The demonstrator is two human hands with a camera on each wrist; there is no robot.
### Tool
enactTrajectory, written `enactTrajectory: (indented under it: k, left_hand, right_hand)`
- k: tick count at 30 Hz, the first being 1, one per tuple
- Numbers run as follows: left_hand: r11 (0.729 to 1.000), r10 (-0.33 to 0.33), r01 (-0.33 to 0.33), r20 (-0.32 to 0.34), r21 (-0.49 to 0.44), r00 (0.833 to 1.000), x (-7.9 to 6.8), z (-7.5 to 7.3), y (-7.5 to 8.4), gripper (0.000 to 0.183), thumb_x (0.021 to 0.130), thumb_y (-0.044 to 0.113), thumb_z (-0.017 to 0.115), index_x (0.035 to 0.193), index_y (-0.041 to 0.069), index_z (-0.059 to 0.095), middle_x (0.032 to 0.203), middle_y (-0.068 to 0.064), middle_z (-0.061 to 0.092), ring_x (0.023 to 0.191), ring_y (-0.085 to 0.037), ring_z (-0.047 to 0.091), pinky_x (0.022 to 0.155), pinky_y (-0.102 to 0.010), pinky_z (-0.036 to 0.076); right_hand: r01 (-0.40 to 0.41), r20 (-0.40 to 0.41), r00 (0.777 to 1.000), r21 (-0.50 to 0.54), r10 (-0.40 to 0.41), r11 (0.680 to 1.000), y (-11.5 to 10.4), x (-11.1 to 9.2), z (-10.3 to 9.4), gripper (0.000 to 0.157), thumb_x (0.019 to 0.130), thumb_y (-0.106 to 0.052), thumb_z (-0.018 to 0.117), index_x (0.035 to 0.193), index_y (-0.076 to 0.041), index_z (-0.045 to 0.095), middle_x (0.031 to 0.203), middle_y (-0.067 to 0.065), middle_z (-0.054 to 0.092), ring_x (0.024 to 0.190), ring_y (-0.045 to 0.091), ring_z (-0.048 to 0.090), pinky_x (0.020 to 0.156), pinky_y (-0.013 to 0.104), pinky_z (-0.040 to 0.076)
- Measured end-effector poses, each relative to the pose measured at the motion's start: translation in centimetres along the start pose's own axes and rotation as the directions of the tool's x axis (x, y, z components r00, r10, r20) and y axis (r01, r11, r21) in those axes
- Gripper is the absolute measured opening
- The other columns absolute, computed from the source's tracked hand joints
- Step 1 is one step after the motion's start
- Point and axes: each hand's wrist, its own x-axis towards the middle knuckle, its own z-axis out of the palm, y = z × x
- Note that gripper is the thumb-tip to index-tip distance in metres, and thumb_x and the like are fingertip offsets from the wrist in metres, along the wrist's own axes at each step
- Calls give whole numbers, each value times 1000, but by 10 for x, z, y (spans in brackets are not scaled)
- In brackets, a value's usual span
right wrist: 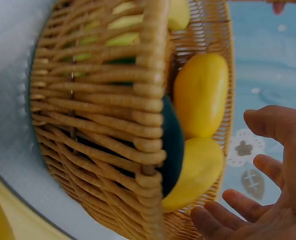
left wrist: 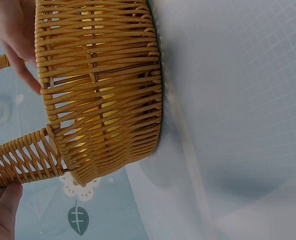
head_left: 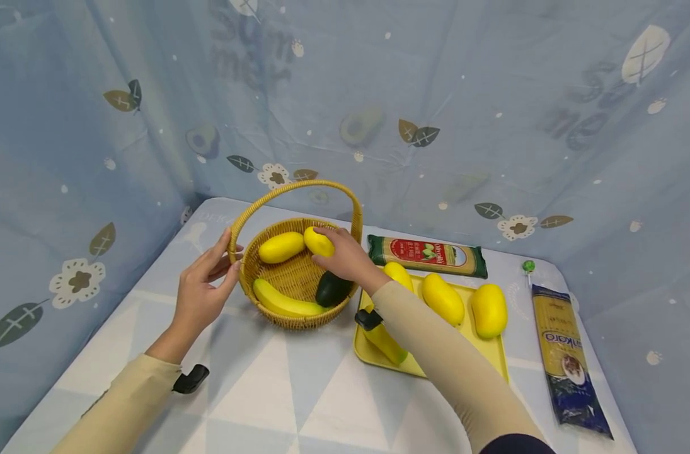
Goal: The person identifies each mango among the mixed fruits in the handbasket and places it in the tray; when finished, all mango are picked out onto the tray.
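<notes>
A woven basket with a tall arched handle stands on the table. Inside are two yellow mangoes, a banana and a dark green avocado. My left hand holds the left foot of the handle between thumb and fingers. Over the basket's right side is my right hand, close to the second mango. In the right wrist view its fingers are spread, with nothing between them. The right hand hides part of that mango and the avocado in the head view.
Right of the basket, a yellow tray carries several yellow fruits, including a mango; my sleeve covers part of it. A green-and-red pasta packet lies behind. Farther right are a lollipop and a blue-and-yellow packet.
</notes>
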Motion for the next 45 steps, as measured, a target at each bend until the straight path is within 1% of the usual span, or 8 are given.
enactTrajectory:
  k: [8,13,17,23,30,36,41,45]
  left_hand:
    - [1000,-7,7,9,12,1000,0,1,0,76,85,-17,70,152,11,49,118,-12,71,100,-36,72,88,-14,55]
    - [1000,-3,3,8,18,1000,0,-1,1,75,85,-16,70,152,11,49,118,-13,71,99,-36,72,88,-14,55]
    - [1000,6,-6,3,18,1000,1,-1,2,76,85,-17,70,152,11,49,117,-12,71,99,-35,72,88,-14,55]
    - [1000,-3,2,8,25,1000,1,-1,1,76,85,-17,70,152,11,48,117,-13,71,100,-35,72,88,-14,55]
    - [1000,6,-6,2,18,1000,1,-1,1,76,85,-17,70,152,11,49,117,-12,71,99,-37,72,88,-14,55]
    - [1000,4,-4,2,25,1000,0,0,0,77,84,-18,70,152,11,48,118,-12,71,99,-36,72,88,-14,55]
    - [999,-5,5,2,33,1000,-1,0,-1,77,84,-17,72,152,10,49,118,-14,71,104,-21,71,88,-14,55]
    - [999,-17,17,8,34,1000,-1,-1,1,75,85,-15,72,152,10,49,118,-15,70,106,-9,68,88,-13,55]
  right_hand:
    - [-78,52,995,-38,80,996,9,21,12,74,100,-30,66,162,-17,29,164,10,32,151,33,27,120,51,34]
    - [-76,60,995,-94,82,993,8,26,15,67,100,-28,67,158,-13,38,160,15,35,146,32,34,117,47,38]
    - [-72,83,993,-112,81,991,8,27,19,58,100,-24,68,152,-15,47,156,13,42,144,30,38,115,45,41]
    - [-58,84,994,-98,66,993,7,29,22,56,99,-21,69,150,-15,46,150,9,51,131,28,52,107,43,48]
    - [-46,79,995,-113,56,992,9,30,21,58,99,-24,69,151,-17,46,149,9,50,131,28,51,107,43,48]
    - [-36,30,999,-115,39,993,12,27,16,58,97,-27,69,151,-21,47,148,10,50,119,26,55,100,42,51]
    - [-16,-6,1000,-94,15,995,10,18,9,59,96,-29,71,149,-23,48,145,13,50,106,26,57,94,41,54]
    - [-1,-24,1000,-59,0,998,7,7,2,59,95,-29,71,150,-24,48,141,12,51,104,26,56,92,42,54]
